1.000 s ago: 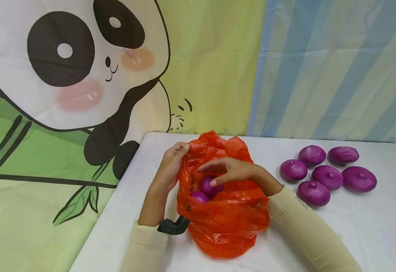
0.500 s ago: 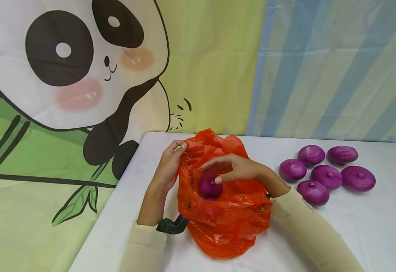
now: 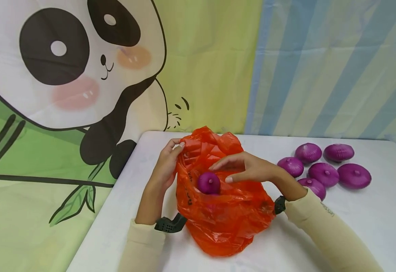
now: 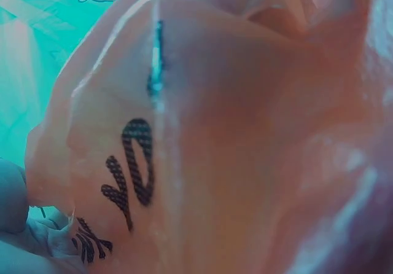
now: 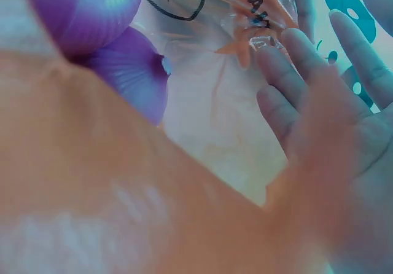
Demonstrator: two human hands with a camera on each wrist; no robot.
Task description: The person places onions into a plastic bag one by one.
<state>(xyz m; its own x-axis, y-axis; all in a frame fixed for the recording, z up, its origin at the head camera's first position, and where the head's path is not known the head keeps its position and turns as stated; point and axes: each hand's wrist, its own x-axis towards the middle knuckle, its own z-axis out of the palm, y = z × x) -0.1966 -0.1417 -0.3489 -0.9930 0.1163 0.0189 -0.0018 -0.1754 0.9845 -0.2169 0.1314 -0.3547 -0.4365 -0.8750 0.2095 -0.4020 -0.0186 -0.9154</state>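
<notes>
A round, glossy purple onion [image 3: 208, 183] is sitting in the mouth of a crinkled, translucent red-orange plastic bag [image 3: 223, 232].
The left hand [image 3: 165, 164] is pinching the bag's rim between thumb and fingers; the right hand [image 3: 256, 168] is hanging over the mouth, fingers reaching forward, thumb apart, gripping nothing. Letting the onion settle inside seems the step in hand; the next move is probably calling for a lifted rim and an unblocked mouth. The onion's smooth skin is showing a small pale nub; six more purple onions [image 3: 324, 174] are resting on the white tabletop [image 3: 371, 226].
</notes>
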